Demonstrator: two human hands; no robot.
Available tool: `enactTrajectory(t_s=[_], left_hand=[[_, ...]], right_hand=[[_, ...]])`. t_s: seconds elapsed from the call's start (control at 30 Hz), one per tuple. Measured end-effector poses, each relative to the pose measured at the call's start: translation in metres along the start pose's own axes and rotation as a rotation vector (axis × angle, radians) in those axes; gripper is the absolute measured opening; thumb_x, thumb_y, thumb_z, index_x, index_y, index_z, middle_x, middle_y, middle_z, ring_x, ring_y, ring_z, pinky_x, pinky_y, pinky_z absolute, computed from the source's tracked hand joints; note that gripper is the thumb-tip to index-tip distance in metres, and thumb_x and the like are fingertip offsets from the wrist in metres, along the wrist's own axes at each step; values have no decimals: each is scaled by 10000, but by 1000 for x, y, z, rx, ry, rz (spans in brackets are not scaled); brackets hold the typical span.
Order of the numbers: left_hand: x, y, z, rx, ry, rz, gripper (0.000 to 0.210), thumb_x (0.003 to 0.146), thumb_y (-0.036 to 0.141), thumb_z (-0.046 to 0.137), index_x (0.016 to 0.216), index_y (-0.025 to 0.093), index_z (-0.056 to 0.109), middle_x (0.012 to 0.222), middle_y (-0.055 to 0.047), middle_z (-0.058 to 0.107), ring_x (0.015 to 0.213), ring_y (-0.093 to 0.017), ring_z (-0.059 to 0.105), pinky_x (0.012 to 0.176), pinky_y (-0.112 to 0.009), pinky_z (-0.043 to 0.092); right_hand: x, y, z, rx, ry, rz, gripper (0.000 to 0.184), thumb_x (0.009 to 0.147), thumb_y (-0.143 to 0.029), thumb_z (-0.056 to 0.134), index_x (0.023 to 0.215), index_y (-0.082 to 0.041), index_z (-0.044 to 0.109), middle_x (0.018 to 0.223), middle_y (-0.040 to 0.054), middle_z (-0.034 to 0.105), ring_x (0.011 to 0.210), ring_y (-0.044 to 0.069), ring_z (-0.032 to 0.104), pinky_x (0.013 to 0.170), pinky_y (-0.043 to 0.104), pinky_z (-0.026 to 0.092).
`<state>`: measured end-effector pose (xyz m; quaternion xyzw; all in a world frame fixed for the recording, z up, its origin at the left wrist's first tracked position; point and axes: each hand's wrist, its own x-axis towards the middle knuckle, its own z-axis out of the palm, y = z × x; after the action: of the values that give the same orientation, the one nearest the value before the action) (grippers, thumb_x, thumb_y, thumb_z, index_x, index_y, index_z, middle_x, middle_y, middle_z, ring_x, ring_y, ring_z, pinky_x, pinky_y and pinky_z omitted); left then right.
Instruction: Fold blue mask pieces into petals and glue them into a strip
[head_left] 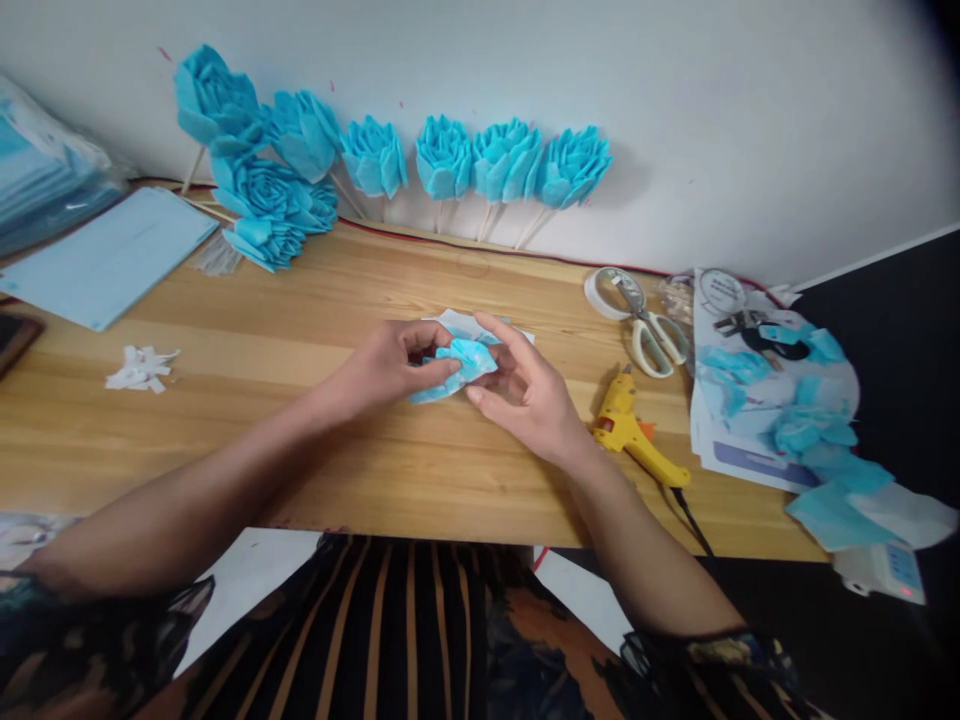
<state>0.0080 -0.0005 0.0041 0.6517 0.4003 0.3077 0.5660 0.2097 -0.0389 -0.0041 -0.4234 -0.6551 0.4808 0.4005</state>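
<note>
A small, partly formed light-blue flower (471,358) of soft, fabric-like petals is above the middle of the wooden table. My left hand (394,370) pinches it from the left, thumb on the near side and fingers partly hidden behind. From the right, my right hand (532,395) curves about the flower with thumb and forefinger apart; whether its other fingers touch the petals I cannot tell. Under the hands lies a pale sheet (457,322), mostly covered. Closest to my right forearm is a yellow glue gun (630,430), its nozzle pointing away from me.
Several finished blue flowers on sticks (442,155) lean against the wall. At the right lie scissors (654,340), a tape roll (609,292) and papers (731,455) strewn with blue scraps. Toward the left are blue sheets (112,255), white strips (140,369) and a phone (16,338).
</note>
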Motion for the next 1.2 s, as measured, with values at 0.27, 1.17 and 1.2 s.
enactTrajectory(t_s=[0.27, 1.17, 1.2], left_hand=[[1, -1, 0, -124, -14, -50, 270, 772, 392, 730, 822, 138, 657, 690, 9, 568, 608, -98, 490, 548, -217, 393], [-4, 2, 4, 62, -128, -40, 244, 831, 377, 652, 779, 143, 611, 655, 15, 522, 590, -96, 449, 534, -219, 352], [-4, 2, 3, 47, -135, -44, 252, 837, 386, 649, 784, 142, 613, 664, 11, 531, 596, -98, 458, 539, -221, 361]], right_hand=[[0, 5, 0, 34, 36, 34, 599, 880, -231, 646, 1447, -301, 464, 994, 26, 675, 872, 180, 656, 853, 380, 591], [-2, -6, 3, -136, 18, 12, 565, 816, -145, 596, 1364, -263, 522, 898, 4, 627, 799, 159, 606, 791, 345, 541], [-1, -6, 3, -128, 23, 6, 554, 813, -145, 596, 1351, -258, 524, 890, 1, 626, 797, 158, 607, 794, 344, 539]])
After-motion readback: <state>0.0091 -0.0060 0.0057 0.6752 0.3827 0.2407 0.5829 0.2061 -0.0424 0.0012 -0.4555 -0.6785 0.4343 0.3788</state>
